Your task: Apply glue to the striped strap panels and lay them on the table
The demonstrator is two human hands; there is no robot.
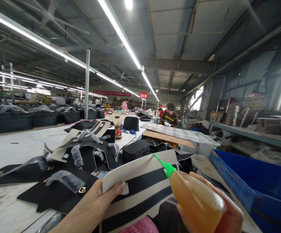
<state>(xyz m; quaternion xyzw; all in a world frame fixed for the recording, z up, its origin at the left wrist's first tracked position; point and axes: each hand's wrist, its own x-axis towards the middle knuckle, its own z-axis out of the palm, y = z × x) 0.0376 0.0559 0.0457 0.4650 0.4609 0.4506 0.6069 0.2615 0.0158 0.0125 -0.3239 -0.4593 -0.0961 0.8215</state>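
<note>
My left hand [95, 200] has the striped panel [140, 187] pinched at its near-left edge, thumb pressed flat on top, the other fingers tucked underneath where I can't see them. The panel is cream with black bands and sits tilted up in front of me, just above the near edge of the table [6, 152]. My right hand [218, 213] is wrapped tight round the glue bottle [194, 200], amber and squeezable, fingers clamped on its body. Its green nozzle [163, 163] points up and left, the tip right at the panel's far edge, touching or as good as. Left of the panel, black pieces [58, 191] with plastic-wrapped straps and gold buckles lie spread over the table. Further off, a small stack of black cuts [135, 150], and a jar with a red label [117, 127] standing upright. On my right, a blue bin [259, 187]. Far across, a person in a striped top [169, 116] is at another bench
</note>
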